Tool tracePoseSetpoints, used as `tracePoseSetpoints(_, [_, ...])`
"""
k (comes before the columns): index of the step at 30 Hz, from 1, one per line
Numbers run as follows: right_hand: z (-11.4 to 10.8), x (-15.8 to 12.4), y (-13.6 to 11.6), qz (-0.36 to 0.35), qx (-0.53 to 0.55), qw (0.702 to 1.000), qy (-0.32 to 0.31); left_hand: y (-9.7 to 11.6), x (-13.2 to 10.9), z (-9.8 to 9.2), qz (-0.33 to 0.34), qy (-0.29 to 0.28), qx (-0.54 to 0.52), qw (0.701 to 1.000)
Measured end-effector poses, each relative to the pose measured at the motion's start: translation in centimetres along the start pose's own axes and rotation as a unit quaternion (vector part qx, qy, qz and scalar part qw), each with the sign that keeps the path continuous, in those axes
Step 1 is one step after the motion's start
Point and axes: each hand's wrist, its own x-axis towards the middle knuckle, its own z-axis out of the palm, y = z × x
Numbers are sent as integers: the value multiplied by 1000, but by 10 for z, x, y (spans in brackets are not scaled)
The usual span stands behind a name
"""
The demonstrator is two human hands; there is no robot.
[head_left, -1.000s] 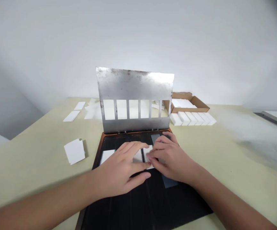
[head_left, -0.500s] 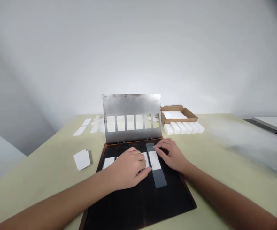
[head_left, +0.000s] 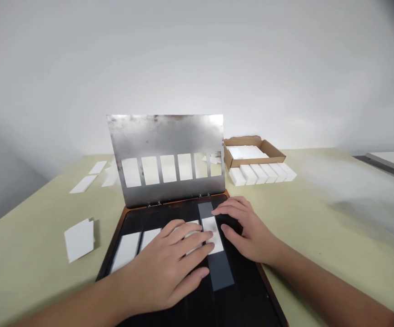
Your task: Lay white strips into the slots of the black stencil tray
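Observation:
My left hand [head_left: 172, 263] lies palm down over the black board [head_left: 251, 295], fingers spread. Its fingertips rest at the left edge of a white card [head_left: 216, 243], which sits on a dark grey strip [head_left: 221, 271]. Just right of that card is my right hand [head_left: 247, 231], fingers apart, the index fingertip near the card's upper end. Other white cards [head_left: 127, 247] lie in a row on the board to the left, some partly covered by my left hand. A hinged metal plate [head_left: 166, 134] with a row of rectangular openings stands upright at the board's far edge.
Behind on the right is a cardboard box [head_left: 251, 162] holding white cards, with a row of white card stacks [head_left: 253, 175] before it. A small pile of white cards [head_left: 80, 240] lies left of the board. More white pieces [head_left: 83, 184] lie further back.
My left hand's fingers have spread and reach onto the card on the grey strip. My right hand stays beside that card, its thumb and index further apart. The view has moved closer.

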Motion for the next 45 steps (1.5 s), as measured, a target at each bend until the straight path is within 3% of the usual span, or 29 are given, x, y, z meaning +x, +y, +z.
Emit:
tracePoseSetpoints(8, [-11, -4, -11, -39, -54, 985, -162, -2, 0, 4, -30, -31, -35, 998])
tracePoseSetpoints(19, [-20, -3, -12, -41, -99, 969, -222, -1, 0, 6, -36, -39, -40, 998])
tracePoseSetpoints(26, [-17, -3, -15, -37, -133, 972, -188, -1, 0, 3, -28, -29, -34, 999])
tracePoseSetpoints(30, [-13, -2, -15, -34, -136, 979, -145, 5, -1, -3, 72, 6, -19, 997])
tracePoseSetpoints(33, [-10, 0, -13, -29, -128, 983, -126, 10, -1, -2, 121, -12, -35, 992])
tracePoseSetpoints(39, [-6, 3, -7, -31, -117, 987, -109, 8, 0, 4, 35, -56, -42, 997])
tracePoseSetpoints(45, [-7, 4, -8, -11, -94, 989, -111, 7, 1, 0, 12, -74, -22, 997])
